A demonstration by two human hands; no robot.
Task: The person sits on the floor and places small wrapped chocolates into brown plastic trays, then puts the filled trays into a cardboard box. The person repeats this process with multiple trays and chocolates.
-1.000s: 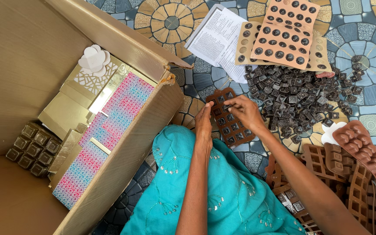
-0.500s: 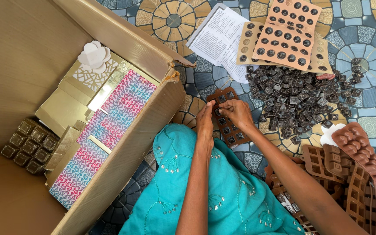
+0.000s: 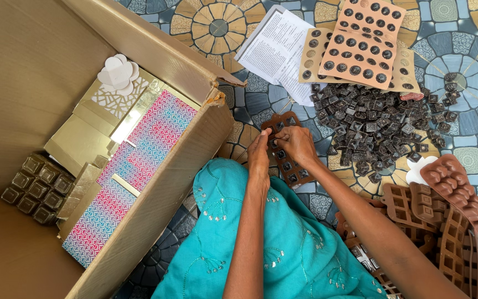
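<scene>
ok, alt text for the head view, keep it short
Seen from above, a person's left hand and right hand meet over a brown mould tray on a patterned floor. A heap of small dark square pieces lies to its right, and an open cardboard box stands to its left.

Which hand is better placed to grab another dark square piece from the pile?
Right hand: the pile of dark pieces lies on its side. The left hand steadies the brown mould on the far side.
</scene>
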